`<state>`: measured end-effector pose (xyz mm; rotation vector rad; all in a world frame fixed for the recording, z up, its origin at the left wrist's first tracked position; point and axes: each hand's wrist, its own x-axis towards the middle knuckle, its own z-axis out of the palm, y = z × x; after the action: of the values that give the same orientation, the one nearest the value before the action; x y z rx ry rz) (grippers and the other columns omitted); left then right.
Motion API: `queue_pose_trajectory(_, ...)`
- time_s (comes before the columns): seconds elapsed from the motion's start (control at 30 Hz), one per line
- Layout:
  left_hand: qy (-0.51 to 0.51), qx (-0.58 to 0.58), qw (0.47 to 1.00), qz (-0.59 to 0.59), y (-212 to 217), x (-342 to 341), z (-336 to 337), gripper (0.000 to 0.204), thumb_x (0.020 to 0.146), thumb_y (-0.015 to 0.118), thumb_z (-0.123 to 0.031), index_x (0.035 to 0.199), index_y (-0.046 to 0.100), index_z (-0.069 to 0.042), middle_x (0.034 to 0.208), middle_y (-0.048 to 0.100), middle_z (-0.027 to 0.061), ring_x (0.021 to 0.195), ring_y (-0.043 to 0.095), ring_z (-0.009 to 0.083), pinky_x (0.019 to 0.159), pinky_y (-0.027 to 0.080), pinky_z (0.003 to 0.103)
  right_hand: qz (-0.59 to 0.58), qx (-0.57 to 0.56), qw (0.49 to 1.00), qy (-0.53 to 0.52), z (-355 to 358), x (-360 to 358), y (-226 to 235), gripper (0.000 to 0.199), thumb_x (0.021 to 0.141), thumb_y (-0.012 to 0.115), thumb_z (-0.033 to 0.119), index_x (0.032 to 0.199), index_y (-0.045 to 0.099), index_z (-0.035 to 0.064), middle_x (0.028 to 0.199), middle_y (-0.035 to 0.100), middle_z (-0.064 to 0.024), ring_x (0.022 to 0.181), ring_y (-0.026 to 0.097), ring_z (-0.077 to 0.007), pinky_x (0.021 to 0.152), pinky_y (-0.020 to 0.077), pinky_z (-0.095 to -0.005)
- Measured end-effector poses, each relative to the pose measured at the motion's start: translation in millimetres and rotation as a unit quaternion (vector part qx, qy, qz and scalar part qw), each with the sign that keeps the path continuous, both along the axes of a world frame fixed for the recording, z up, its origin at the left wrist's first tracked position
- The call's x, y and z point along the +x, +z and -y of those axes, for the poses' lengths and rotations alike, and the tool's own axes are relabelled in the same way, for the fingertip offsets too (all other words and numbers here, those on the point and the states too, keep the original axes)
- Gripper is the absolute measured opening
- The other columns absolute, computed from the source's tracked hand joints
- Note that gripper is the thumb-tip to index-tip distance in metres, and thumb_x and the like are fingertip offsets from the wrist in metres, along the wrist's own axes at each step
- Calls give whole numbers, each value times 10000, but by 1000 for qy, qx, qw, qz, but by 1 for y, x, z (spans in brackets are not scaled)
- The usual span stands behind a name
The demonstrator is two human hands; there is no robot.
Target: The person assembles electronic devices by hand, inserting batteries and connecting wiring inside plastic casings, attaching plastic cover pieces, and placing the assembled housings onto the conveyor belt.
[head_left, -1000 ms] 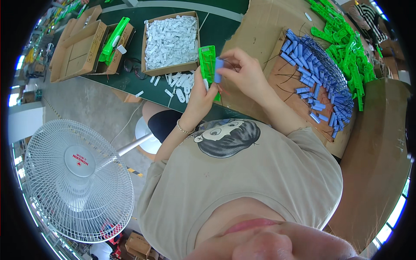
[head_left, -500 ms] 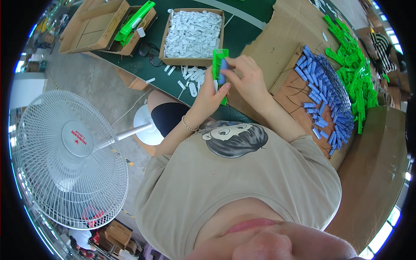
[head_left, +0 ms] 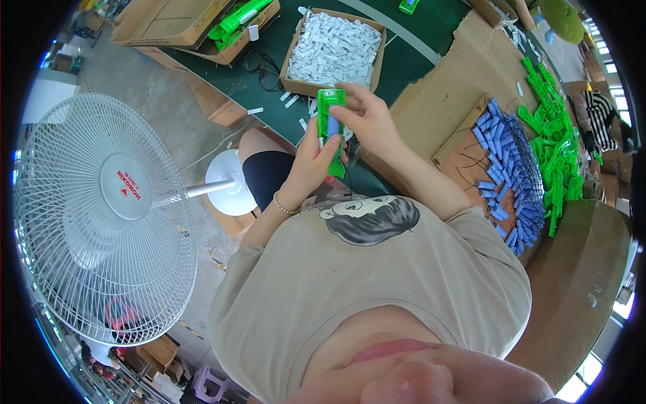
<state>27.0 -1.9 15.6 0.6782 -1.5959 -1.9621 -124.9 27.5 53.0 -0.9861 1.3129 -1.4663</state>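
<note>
My left hand (head_left: 309,165) is closed around a green plastic housing (head_left: 328,98), an elongated, hollow shell tilted up over the table edge. Inside the shell lies a blue cylinder (head_left: 333,125), partly covered by my fingers. A thin dark wire hangs below it. My right hand (head_left: 371,122) grips the shell's upper right edge, its thumb at the top end of the cylinder and its forefinger at the rim. Small white plastic pieces (head_left: 291,101) lie loose on the green table just beyond my hands.
A cardboard box of white pieces (head_left: 336,47) stands ahead. Blue cylinders with wires (head_left: 515,182) are heaped on the right, beside a pile of green housings (head_left: 557,148). Far left are open cardboard trays (head_left: 168,23). A white standing fan (head_left: 111,215) is at my left.
The view has shifted, so the table items sit lower and farther right. The green housing has turned to show its open face, and my right thumb has moved to the cylinder's top end.
</note>
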Motion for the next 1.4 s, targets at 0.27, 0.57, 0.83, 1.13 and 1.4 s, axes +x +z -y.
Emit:
queue_pose_trajectory(0.27,102,3,993,-58,-11,36,6,273,966,456,-155,1197,363,-43,868,550,68,698,575,119,592,488,242,-81,22,988,130,47,10,10,394,871,624,127,1225,525,-12,990,654,-79,856,605,-118,763,493,-255)
queue_pose_trajectory(0.57,146,8,986,-75,-10,50,15,255,963,461,-145,1173,376,-27,856,554,75,685,581,126,616,492,256,-672,-139,719,112,164,-64,-24,188,780,666,112,964,703,111,926,600,-105,881,591,-299,761,473,-399)
queue_pose_trajectory(0.83,178,19,980,-83,-18,52,16,277,960,459,-106,1206,343,-53,926,579,117,685,601,159,599,521,282,-492,-127,859,57,131,-54,1,125,799,679,87,920,712,82,936,585,-65,847,584,-200,733,476,-288)
queue_pose_trajectory(1.13,194,-43,962,-188,18,9,23,438,872,527,43,1239,305,-45,1046,585,147,854,621,194,730,538,304,126,-124,982,64,15,24,-17,133,816,657,-2,941,703,6,1096,553,-86,969,546,-141,820,440,-260)
queue_pose_trajectory(1.4,198,-103,965,-137,8,-13,18,466,798,610,78,1181,359,-8,938,603,96,853,614,165,750,519,288,114,-55,992,-21,-9,3,-26,85,808,673,36,886,678,2,1071,547,-58,925,553,-111,762,449,-248)
